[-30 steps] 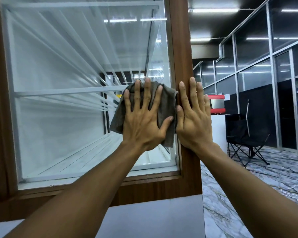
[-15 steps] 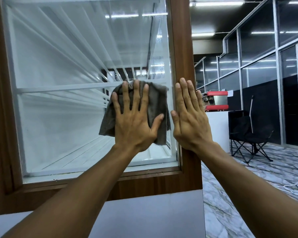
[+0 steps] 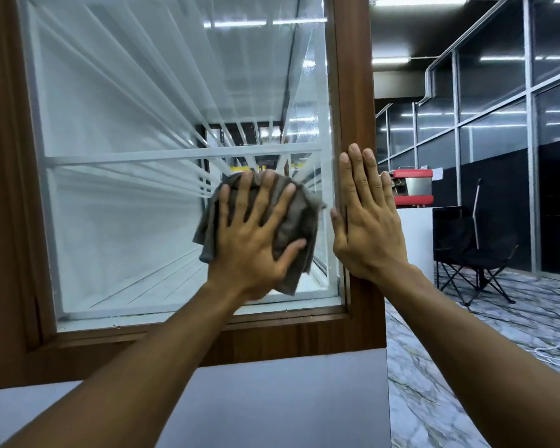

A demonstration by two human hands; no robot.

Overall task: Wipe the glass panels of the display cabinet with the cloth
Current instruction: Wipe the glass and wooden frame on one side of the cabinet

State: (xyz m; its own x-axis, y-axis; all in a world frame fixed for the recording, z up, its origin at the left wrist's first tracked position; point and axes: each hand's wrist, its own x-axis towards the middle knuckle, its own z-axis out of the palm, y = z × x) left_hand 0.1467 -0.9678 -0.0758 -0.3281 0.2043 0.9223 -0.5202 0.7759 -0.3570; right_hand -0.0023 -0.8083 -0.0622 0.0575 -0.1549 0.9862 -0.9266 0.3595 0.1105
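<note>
The display cabinet's end face is a glass panel (image 3: 120,205) set in a brown wooden frame (image 3: 353,92), with white shelves behind the glass. A grey cloth (image 3: 296,218) lies flat against the lower right part of the glass. My left hand (image 3: 256,240) presses on the cloth with fingers spread. My right hand (image 3: 367,218) rests flat and open on the frame's right upright, holding nothing, just beside the cloth.
A white base (image 3: 272,399) sits under the cabinet. To the right are a marble-patterned floor (image 3: 466,367), a black folding chair (image 3: 472,253), a red and silver machine (image 3: 413,189) on a white counter, glass partition walls, and a white cable (image 3: 556,354) on the floor.
My left hand slid the cloth left across the glass, then back right and lower. My right hand has stayed on the frame.
</note>
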